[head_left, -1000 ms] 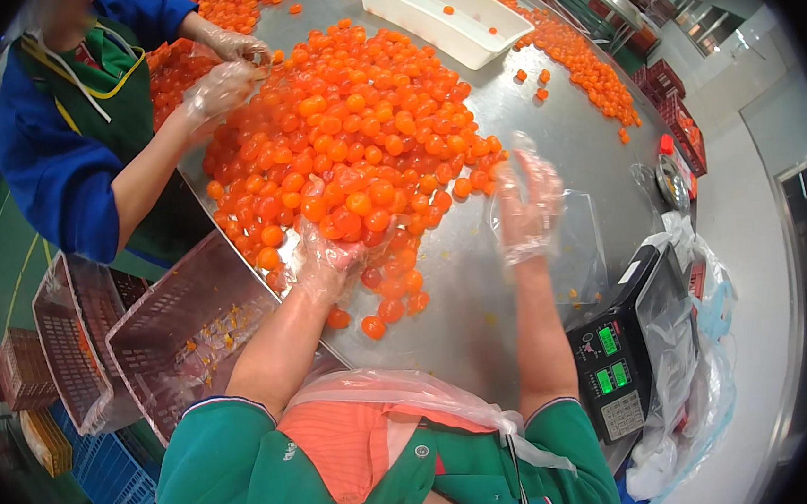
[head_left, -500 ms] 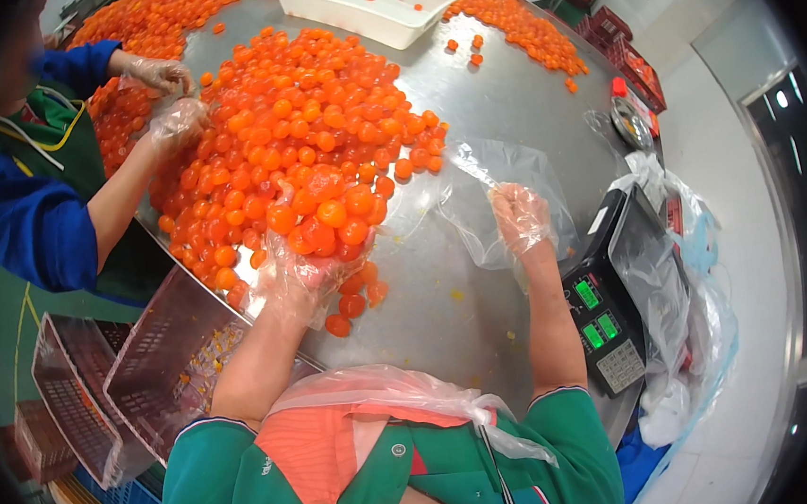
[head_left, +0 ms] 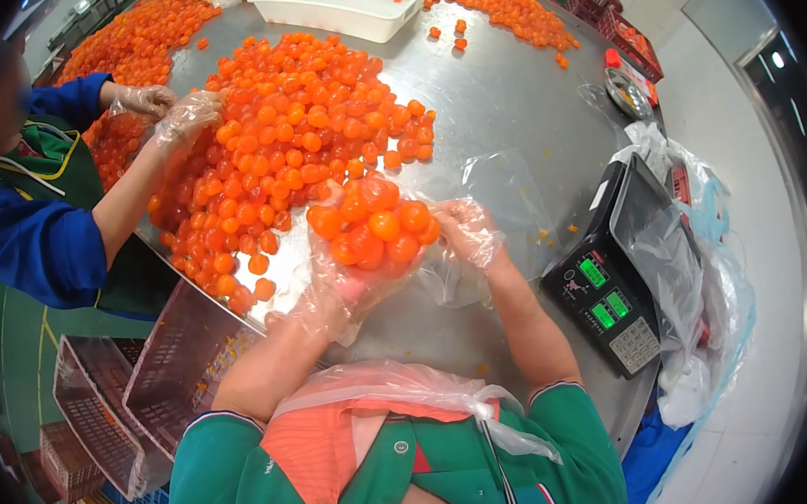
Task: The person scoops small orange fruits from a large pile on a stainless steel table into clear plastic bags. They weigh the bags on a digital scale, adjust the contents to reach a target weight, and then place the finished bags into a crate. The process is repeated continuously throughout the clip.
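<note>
In a clear plastic glove, my left hand [head_left: 338,290] cups a heaped cluster of round orange egg yolks [head_left: 382,225], held above the metal table. Close to its right side, my gloved right hand [head_left: 470,232] pinches a thin clear plastic bag [head_left: 503,187]. The bag spreads over the tabletop beyond that hand, and part of it hangs between both hands; its mouth is hard to make out. Just past my left hand lies a large pile of the same yolks [head_left: 271,139].
A co-worker's gloved hands [head_left: 186,117] work at the pile's left edge. At the back stands a white tray [head_left: 338,20] with a few yolks. To the right are a black digital scale [head_left: 605,283] and crumpled plastic bags [head_left: 707,256]. Plastic crates [head_left: 161,366] stand at lower left.
My left hand has lifted the yolks off the pile and moved right. My right hand has come left toward it, drawing the bag along. The view has shifted slightly.
</note>
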{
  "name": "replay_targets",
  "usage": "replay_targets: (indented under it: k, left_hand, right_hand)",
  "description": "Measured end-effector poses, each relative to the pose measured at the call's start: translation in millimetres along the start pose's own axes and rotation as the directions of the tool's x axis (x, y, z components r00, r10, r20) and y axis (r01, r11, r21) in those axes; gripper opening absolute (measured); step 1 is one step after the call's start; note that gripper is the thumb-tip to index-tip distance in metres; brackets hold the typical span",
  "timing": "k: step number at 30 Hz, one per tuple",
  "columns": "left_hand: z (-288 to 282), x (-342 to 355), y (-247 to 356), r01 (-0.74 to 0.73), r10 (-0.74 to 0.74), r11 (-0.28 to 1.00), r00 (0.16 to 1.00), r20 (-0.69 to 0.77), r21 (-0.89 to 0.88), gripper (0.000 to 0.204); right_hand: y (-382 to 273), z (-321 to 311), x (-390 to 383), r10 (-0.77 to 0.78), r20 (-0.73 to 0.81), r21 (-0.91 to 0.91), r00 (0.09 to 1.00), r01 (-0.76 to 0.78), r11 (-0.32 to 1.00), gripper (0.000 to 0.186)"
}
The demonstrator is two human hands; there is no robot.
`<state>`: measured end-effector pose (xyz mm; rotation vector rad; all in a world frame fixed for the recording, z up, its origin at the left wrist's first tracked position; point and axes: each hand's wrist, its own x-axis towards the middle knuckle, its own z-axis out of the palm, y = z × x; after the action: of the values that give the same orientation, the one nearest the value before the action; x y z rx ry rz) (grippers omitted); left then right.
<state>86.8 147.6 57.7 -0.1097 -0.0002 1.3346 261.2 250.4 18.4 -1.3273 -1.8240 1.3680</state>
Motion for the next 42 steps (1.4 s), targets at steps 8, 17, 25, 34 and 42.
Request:
replay_targets:
  k: [8, 17, 25, 34, 42]
  left_hand:
    - [-19.0, 35.3, -15.1, 0.003, 0.028, 0.993, 0.965, -0.259, 0.121, 0.036]
    - [-0.7, 80.1, -45.0, 0.021, 0.147, 0.786, 0.965, -0.219, 0.618, 0.028]
    - [5.9, 79.5, -26.4, 0.247, -0.117, 0.729, 0.964, -0.239, 0.638, 0.038]
    - [47.2, 22.0, -22.8, 0.088, 0.059, 0.729, 0.98, -0.191, 0.679, 0.041]
    - [-5.4, -28.5, 14.4, -0.089, 0.26, 0.774, 0.947, -0.188, 0.627, 0.038]
  right_hand:
    - [0.7, -18.6, 1.1, -0.019, -0.053, 0.039, 0.998, 0.021, 0.999, 0.024]
    - [2.8, -55.8, 8.3, -0.177, -0.309, -0.142, 0.934, 0.139, 0.98, 0.022]
    - [12.4, -77.7, -0.4, -0.533, -0.524, -0.395, 0.664, 0.365, 0.843, 0.015]
    - [28.5, -110.5, 5.4, -0.287, -0.358, -0.586, 0.888, 0.026, 0.81, 0.027]
    - [-86.0, -54.9, 23.1, -0.747, -0.071, -0.681, 0.661, 0.515, 0.52, 0.027]
